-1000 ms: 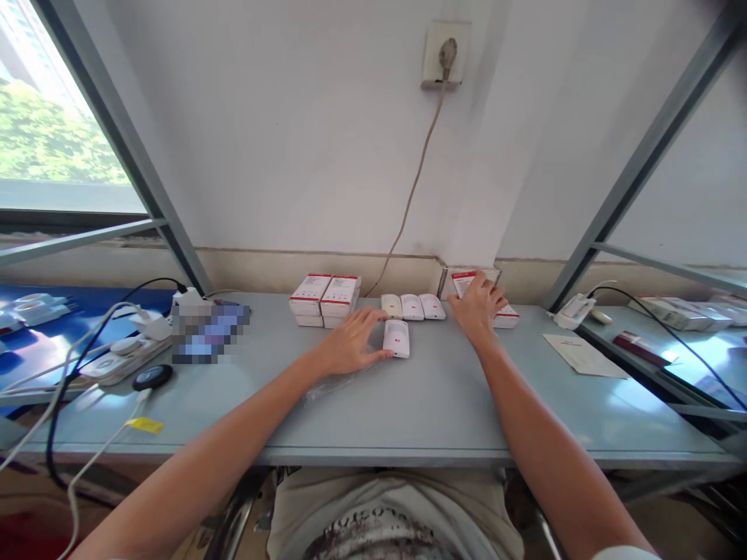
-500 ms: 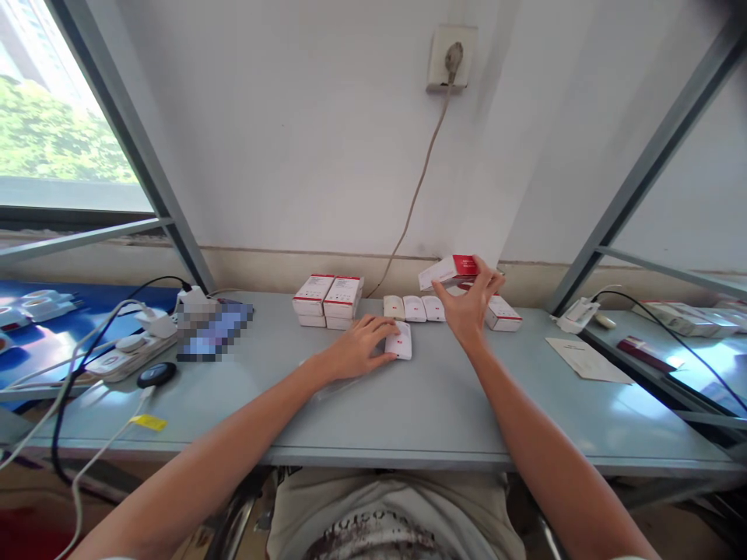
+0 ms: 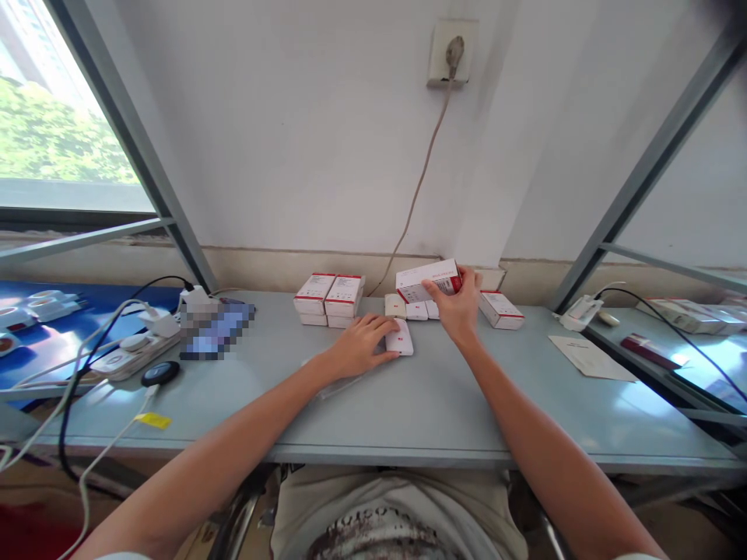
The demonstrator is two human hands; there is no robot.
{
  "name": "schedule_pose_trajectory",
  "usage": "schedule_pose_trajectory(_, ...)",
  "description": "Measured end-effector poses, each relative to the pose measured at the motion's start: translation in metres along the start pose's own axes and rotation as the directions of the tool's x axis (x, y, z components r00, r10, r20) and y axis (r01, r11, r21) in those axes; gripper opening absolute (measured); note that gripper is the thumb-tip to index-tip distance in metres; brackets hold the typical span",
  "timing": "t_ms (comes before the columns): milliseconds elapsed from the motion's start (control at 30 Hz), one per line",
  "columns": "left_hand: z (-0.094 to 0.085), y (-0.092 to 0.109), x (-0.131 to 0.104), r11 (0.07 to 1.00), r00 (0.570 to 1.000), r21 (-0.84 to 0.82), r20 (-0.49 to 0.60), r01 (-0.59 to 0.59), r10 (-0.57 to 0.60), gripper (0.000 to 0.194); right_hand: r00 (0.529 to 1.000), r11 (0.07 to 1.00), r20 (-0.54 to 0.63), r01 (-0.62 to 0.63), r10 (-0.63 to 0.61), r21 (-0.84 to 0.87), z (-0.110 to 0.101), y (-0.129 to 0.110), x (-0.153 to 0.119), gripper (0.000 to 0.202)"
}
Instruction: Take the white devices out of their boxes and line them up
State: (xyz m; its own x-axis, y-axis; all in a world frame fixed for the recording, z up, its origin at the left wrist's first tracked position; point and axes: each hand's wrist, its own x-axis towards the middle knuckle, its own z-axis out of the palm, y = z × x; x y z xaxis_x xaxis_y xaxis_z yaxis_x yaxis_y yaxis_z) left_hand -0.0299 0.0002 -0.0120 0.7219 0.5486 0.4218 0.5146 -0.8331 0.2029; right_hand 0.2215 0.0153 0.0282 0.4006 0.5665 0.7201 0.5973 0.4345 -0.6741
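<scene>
My left hand [image 3: 362, 346] rests on the table with its thumb and fingers around a flat white device [image 3: 402, 342] that bears a small red mark. Raised over the back of the table, my right hand [image 3: 458, 307] grips a small white and red cardboard box [image 3: 425, 278] by its right end, the box tilted. Partly hidden below that box stands a row of similar small devices [image 3: 416, 312]. Another cardboard box [image 3: 500, 309] lies to the right of my right hand. Several more white and red boxes [image 3: 343, 292] are stacked behind my left hand.
On the left of the grey table [image 3: 408, 420] lie a blurred-out phone [image 3: 219, 330], a black round device [image 3: 160, 373] and a power strip [image 3: 137, 354] with cables. A paper sheet [image 3: 589, 358] and a white adapter [image 3: 582, 313] are at the right. A wall socket [image 3: 454, 53] feeds a hanging cord.
My right hand has moved left with the box and turned it, so that a printed side shows. My left hand stays on the white device.
</scene>
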Motion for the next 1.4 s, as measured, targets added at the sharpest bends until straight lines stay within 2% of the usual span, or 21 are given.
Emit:
schedule_pose_trajectory(67, 0.0, 0.0, 0.001, 1.0, 0.999, -0.012, -0.044, 0.011, -0.012, 0.052, 0.995, 0.995, 0.038, -0.089, 0.087, 0.037, 0.0, -0.002, 0.0, 0.07)
schedule_pose_trajectory(133, -0.002, -0.001, 0.001, 0.999, 0.986, -0.037, -0.162, 0.026, -0.032, 0.059, 0.976, 0.972, 0.119, -0.196, 0.181, 0.131, 0.002, -0.004, -0.002, 0.067)
schedule_pose_trajectory(233, -0.005, -0.001, 0.003, 0.999, 0.925, -0.026, -0.379, 0.022, -0.03, 0.071, 0.928, 0.912, 0.287, -0.314, 0.236, 0.265, 0.009, -0.004, -0.007, 0.062)
schedule_pose_trajectory(367, -0.008, -0.003, 0.005, 0.994, 0.84, 0.085, -0.542, 0.067, -0.01, 0.079, 0.86, 0.832, 0.471, -0.4, 0.196, 0.384, 0.019, -0.006, -0.017, 0.06)
schedule_pose_trajectory(433, -0.009, -0.003, 0.006, 0.986, 0.821, 0.129, -0.571, 0.107, -0.015, 0.076, 0.816, 0.794, 0.551, -0.448, 0.176, 0.41, 0.021, -0.009, -0.02, 0.061)
schedule_pose_trajectory(500, -0.01, -0.004, 0.006, 0.981, 0.823, 0.152, -0.568, 0.118, -0.011, 0.073, 0.782, 0.771, 0.602, -0.48, 0.161, 0.418, 0.02, -0.012, -0.021, 0.063)
schedule_pose_trajectory(667, -0.014, -0.007, 0.005, 0.985, 0.814, 0.134, -0.581, 0.106, -0.009, 0.084, 0.732, 0.735, 0.665, -0.53, 0.146, 0.422, 0.012, -0.017, -0.016, 0.064)
schedule_pose_trajectory(733, -0.015, -0.009, 0.004, 0.989, 0.826, 0.109, -0.564, 0.105, -0.025, 0.082, 0.724, 0.73, 0.672, -0.544, 0.158, 0.414, 0.009, -0.017, -0.013, 0.064)
schedule_pose_trajectory(867, -0.017, -0.012, 0.001, 0.995, 0.849, 0.027, -0.524, 0.095, -0.067, 0.072, 0.724, 0.676, 0.641, -0.607, 0.254, 0.418, 0.006, -0.013, -0.008, 0.061)
schedule_pose_trajectory(967, -0.018, -0.014, -0.001, 0.995, 0.831, -0.054, -0.547, 0.087, -0.102, 0.069, 0.734, 0.641, 0.589, -0.638, 0.339, 0.427, 0.008, -0.006, -0.004, 0.055)
schedule_pose_trajectory(1033, -0.017, -0.015, -0.001, 0.993, 0.813, -0.094, -0.571, 0.072, -0.113, 0.066, 0.795, 0.706, 0.514, -0.563, 0.321, 0.43, 0.01, -0.001, -0.002, 0.05)
schedule_pose_trajectory(1100, -0.016, -0.017, -0.001, 0.99, 0.806, -0.125, -0.578, 0.065, -0.126, 0.063, 0.869, 0.812, 0.431, -0.424, 0.242, 0.401, 0.012, 0.003, -0.001, 0.051)
schedule_pose_trajectory(1133, -0.015, -0.018, -0.001, 0.988, 0.808, -0.14, -0.574, 0.065, -0.134, 0.062, 0.892, 0.856, 0.409, -0.358, 0.194, 0.374, 0.013, 0.005, -0.001, 0.051)
schedule_pose_trajectory(1267, -0.01, -0.022, -0.001, 0.979, 0.812, -0.193, -0.561, 0.061, -0.162, 0.06, 0.906, 0.935, 0.418, -0.201, 0.064, 0.292, 0.017, 0.011, -0.002, 0.033)
schedule_pose_trajectory(1333, -0.009, -0.023, -0.001, 0.973, 0.788, -0.224, -0.591, 0.045, -0.173, 0.058, 0.921, 0.956, 0.388, -0.123, 0.01, 0.268, 0.017, 0.014, -0.001, 0.027)
schedule_pose_trajectory(1400, -0.011, -0.023, 0.0, 0.964, 0.741, -0.264, -0.642, 0.028, -0.197, 0.057, 0.931, 0.965, 0.363, -0.06, -0.039, 0.256, 0.016, 0.016, 0.0, 0.026)
